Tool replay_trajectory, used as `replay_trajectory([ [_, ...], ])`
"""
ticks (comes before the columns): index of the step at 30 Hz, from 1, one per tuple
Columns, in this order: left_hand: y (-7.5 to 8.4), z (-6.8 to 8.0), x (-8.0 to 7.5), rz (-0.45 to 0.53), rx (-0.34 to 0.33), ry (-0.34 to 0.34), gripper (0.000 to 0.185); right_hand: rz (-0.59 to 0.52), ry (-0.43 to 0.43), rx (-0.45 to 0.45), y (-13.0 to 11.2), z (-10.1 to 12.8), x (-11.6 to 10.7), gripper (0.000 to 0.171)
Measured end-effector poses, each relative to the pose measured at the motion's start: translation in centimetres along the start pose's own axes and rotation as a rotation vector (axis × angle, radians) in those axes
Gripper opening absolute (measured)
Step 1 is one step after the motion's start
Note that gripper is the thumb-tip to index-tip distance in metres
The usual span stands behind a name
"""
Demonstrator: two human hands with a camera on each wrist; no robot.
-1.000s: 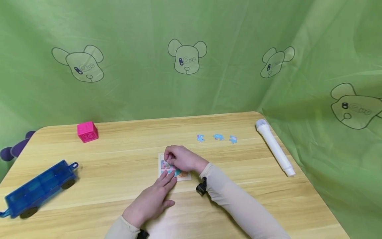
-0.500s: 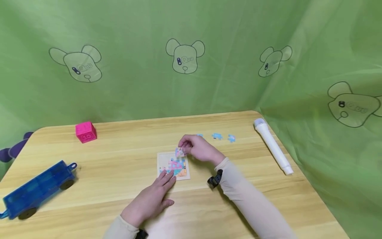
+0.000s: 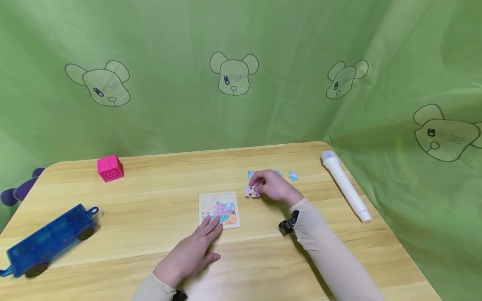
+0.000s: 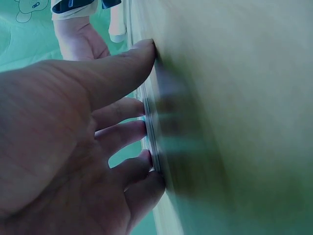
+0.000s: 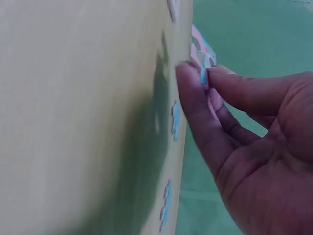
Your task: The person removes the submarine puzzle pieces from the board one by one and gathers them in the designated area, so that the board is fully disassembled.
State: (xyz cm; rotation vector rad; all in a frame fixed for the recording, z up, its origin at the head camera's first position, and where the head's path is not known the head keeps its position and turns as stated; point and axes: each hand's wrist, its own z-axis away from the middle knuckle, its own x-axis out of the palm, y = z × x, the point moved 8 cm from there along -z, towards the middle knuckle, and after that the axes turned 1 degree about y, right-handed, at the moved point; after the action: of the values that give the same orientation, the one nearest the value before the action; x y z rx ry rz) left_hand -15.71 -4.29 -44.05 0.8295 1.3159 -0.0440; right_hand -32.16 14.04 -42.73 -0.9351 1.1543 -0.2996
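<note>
A small square puzzle board (image 3: 219, 208) lies mid-table, its lower part filled with coloured pieces. My left hand (image 3: 196, 246) lies flat, fingertips (image 4: 146, 129) pressing the board's near edge. My right hand (image 3: 272, 185) is to the right of the board and pinches a pink and blue puzzle piece (image 3: 251, 191) between thumb and fingers (image 5: 205, 83), just above the table. Loose blue pieces (image 3: 293, 176) lie on the wood behind that hand, two also visible in the right wrist view (image 5: 175, 120).
A white marker-like tube (image 3: 345, 187) lies along the right edge. A pink cube (image 3: 109, 168) stands at the back left and a blue toy wagon (image 3: 47, 238) at the front left. Green cloth hangs behind the wooden table (image 3: 158, 184).
My right hand lifted a piece off the board and carried it right, toward the loose pieces. The left hand stayed on the board's edge.
</note>
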Motion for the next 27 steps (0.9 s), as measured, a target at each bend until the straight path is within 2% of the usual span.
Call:
replay_trajectory([
  [5, 0.0, 0.0, 0.0, -0.012, 0.006, 0.009, 0.069, -0.019, -0.002, 0.04, 1.2, -0.2, -0.1, 0.016],
  [11, -0.1, 0.1, 0.0, -0.008, 0.005, 0.007, 0.07, 0.11, 0.028, 0.034, 1.7, -0.6, -0.3, 0.014],
  [15, -0.1, 0.1, 0.0, -0.006, 0.007, 0.006, 0.07, 0.128, 0.01, 0.038, 2.0, -0.9, 0.0, 0.012],
  [21, -0.2, 0.0, 0.1, -0.009, 0.011, 0.009, 0.07, 0.158, 0.004, 0.036, 1.8, -0.8, -0.2, 0.011],
  [27, -0.2, 0.1, 0.1, -0.02, 0.01, 0.008, 0.07, 0.175, 0.072, 0.009, 0.7, -0.4, -0.7, 0.012],
])
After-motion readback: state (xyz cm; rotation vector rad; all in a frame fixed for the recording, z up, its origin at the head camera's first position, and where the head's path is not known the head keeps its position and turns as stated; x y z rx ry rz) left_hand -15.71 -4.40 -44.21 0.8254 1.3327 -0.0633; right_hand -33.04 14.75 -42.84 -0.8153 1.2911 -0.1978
